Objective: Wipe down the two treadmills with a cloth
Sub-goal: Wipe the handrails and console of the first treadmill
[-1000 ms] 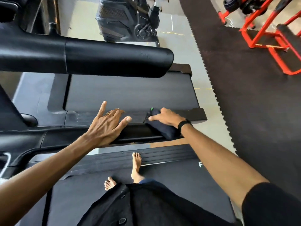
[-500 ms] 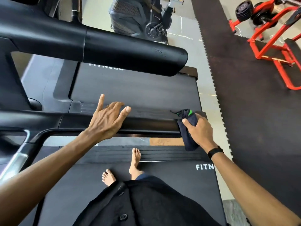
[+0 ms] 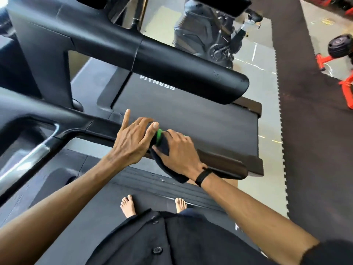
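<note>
I stand barefoot on the near treadmill's belt (image 3: 91,213). Its black right handrail (image 3: 221,163) runs across the middle of the view. My right hand (image 3: 177,152) presses a dark cloth with a green edge (image 3: 168,169) around this handrail, fingers curled over it. My left hand (image 3: 133,142) rests on the same rail just left of the cloth, fingers spread and the thumb touching the green edge. Beyond the rail lies the second treadmill's belt (image 3: 200,115), marked FITNESS, with its own thick handrail (image 3: 191,73) above it.
The near treadmill's console arm with a silver grip (image 3: 28,155) is at the left. A black exercise machine (image 3: 210,35) stands behind. Dark rubber floor mats (image 3: 315,150) lie at the right, with a red weight rack and dumbbell (image 3: 342,44) at the far right.
My right hand slid the cloth leftward along the handrail from its end until it met my left hand. My head turned, which brought more of the far treadmill into view.
</note>
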Motion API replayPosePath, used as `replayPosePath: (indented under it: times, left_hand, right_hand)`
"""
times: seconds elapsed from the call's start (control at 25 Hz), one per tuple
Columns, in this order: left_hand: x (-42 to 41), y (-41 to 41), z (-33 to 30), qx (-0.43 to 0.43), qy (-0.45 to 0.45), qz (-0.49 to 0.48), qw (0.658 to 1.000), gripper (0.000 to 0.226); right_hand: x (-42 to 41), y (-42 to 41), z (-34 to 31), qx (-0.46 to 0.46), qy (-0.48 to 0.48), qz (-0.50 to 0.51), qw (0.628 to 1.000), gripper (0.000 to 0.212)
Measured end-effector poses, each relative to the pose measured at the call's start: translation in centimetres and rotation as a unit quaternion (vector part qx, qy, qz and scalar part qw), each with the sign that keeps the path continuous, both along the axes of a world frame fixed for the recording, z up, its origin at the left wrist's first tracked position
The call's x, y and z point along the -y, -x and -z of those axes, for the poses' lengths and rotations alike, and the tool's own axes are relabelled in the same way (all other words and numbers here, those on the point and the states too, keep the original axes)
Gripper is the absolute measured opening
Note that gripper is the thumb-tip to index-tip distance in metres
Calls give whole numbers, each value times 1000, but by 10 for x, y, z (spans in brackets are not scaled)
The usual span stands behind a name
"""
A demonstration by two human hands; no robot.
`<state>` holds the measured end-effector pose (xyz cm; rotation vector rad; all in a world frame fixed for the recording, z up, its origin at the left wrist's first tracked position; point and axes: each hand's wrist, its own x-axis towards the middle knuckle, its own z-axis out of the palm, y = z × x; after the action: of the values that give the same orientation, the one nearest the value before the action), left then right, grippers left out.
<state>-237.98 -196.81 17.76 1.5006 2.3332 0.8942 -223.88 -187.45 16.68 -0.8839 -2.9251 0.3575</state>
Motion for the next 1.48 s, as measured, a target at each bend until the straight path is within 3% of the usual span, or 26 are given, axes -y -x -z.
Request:
replayPosePath:
  times: [0.12, 0.28, 0.52, 0.64, 0.84, 1.0, 1.08, 1.2, 1.36, 1.48]
  left_hand:
    - [-4, -23, 2, -13, -27, -56, 998, 83]
    - [-19, -93, 5, -45, -54, -99, 993, 62]
    - [-27, -212, 21, -83, -72, -203, 973, 53]
    - [-28, -258, 22, -68, -94, -239, 964, 53]
    - [-28, -324, 38, 22, -114, -310, 944, 51]
    - [-37, -369, 43, 211, -158, -393, 881, 56]
    - [-42, -379, 40, 268, -182, -409, 853, 64]
    - [-51, -384, 37, 300, -163, -420, 841, 76]
    - [-59, -368, 35, 402, -204, -456, 767, 93]
    - [-66, -353, 43, 424, -220, -457, 750, 83]
  right_hand:
    - [-6, 0, 8, -33, 11, -129, 991, 55]
    - [-24, -55, 18, -23, -85, -295, 952, 81]
    - [-76, -150, 22, -52, -49, -358, 931, 100]
    - [-96, -175, 24, -55, -32, -379, 923, 94]
    - [-108, -201, 21, -43, 5, -373, 927, 79]
    - [-112, -205, 2, 32, 48, -394, 917, 94]
    - [-115, -200, -7, 23, 97, -389, 916, 95]
    - [-125, -192, -12, 4, 165, -341, 925, 89]
    - [-122, -173, -7, 45, 83, -311, 946, 98]
    - [-125, -166, -5, 50, 67, -324, 942, 104]
